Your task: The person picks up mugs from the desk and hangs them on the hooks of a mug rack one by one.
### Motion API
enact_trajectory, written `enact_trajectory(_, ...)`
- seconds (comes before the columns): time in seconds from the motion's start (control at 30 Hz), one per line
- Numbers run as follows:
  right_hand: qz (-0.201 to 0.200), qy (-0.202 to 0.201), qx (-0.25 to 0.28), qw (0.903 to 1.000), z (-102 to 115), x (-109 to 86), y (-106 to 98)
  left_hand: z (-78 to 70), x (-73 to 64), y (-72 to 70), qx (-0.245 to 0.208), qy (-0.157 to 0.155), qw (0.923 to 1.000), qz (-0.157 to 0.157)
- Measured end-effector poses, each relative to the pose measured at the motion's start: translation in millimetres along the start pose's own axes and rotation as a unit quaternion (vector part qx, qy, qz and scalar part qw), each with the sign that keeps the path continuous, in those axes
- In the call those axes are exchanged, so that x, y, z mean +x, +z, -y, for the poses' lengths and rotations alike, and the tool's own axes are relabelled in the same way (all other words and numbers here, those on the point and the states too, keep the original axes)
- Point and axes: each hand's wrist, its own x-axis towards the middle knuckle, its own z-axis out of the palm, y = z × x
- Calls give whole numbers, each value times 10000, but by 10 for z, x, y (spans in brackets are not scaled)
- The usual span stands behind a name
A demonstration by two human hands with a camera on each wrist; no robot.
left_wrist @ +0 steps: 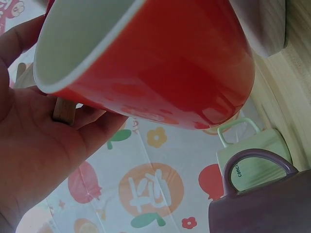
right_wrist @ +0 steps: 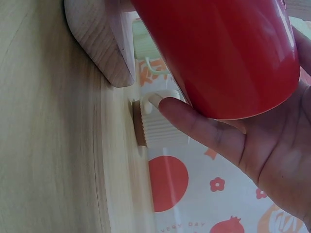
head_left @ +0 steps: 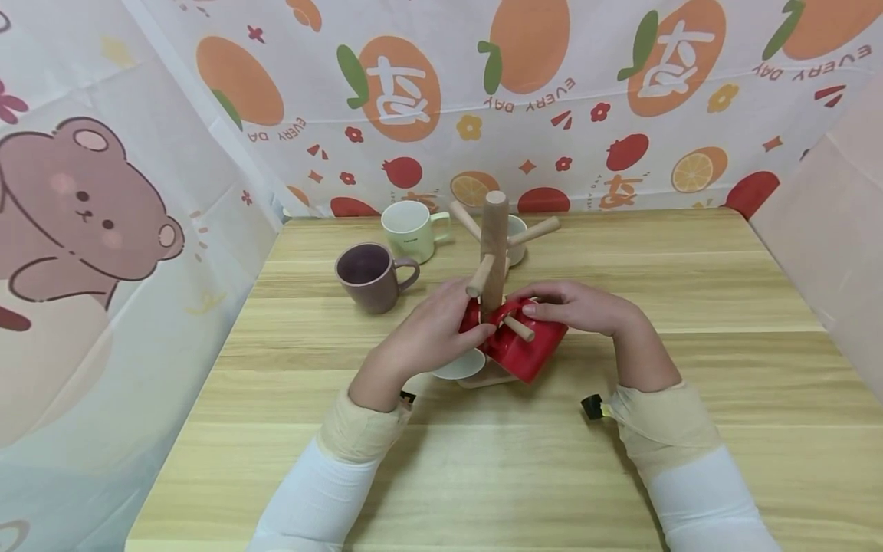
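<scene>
A wooden mug tree [head_left: 494,238] stands mid-table with red mugs at its lower part. My right hand [head_left: 582,307] holds a tilted red mug [head_left: 534,353] from its right side, the thumb near its handle. A wooden peg [head_left: 519,328] sticks out at that handle. On the other side of the post, my left hand [head_left: 431,326] curls its fingers behind a second red mug [left_wrist: 194,63], whose pale opening faces up. The left thumb reaches across toward the tilted mug, and a peg end [left_wrist: 64,110] shows against the left palm.
A purple mug [head_left: 372,280] and a pale green mug [head_left: 410,234] stand to the left. Behind the post is a ribbed white mug [right_wrist: 165,124]. Upper pegs [head_left: 538,230] jut out around the post. A printed curtain [head_left: 441,92] hangs along the table's back edge.
</scene>
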Motion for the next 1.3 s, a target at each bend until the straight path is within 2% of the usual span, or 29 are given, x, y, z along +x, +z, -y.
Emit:
enact_trajectory(0.4,396,124,383,9984,-13,22,0,10,13,7,41,16,10000,-41)
enact_trajectory(0.67,460,249,484,9975,-23,33,10,14,12,15,67,-86,9999,-24)
enact_trajectory(0.93,525,467,943,9931,-74,50,10,7,21,18,122,-130,9998,5)
enact_trajectory(1.3,500,389,1029,9927,-51,38,31,1,19,29,206,-124,9997,-41)
